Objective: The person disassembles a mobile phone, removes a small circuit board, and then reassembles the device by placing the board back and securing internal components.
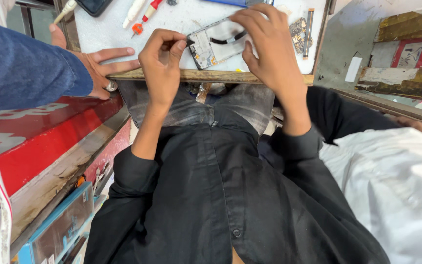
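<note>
The opened phone (216, 43) lies back-side up at the near edge of the worktop (181, 22), its circuit boards and a black flex cable exposed. The right hand (264, 41) arches over its far end, fingers curled onto the frame, holding it down. The left hand (162, 56) is pinched narrow, thumb and forefinger closed at the phone's near-left corner; whether they hold a small tool or part, I cannot tell.

Risks, as judged: the phone sits just beside the worktop's wooden front lip (211, 76), so a slip of the steadying hand could push it off into the lap below. The flex cable is uncovered and close to the pinching fingers; a pull at a bad angle could tear it. Loose removed boards (299, 32) lie near the right edge, where a sleeve could sweep them off. Another person's hand (106, 66), in a blue sleeve, rests spread on the left corner, near enough to jog the work.

A red-handled screwdriver (145, 17) and a white tube (134, 11) lie toward the far edge.

Containers: none on the worktop; parts lie loose. A blue boxed item (59, 227) stands below left, contents not visible.
</note>
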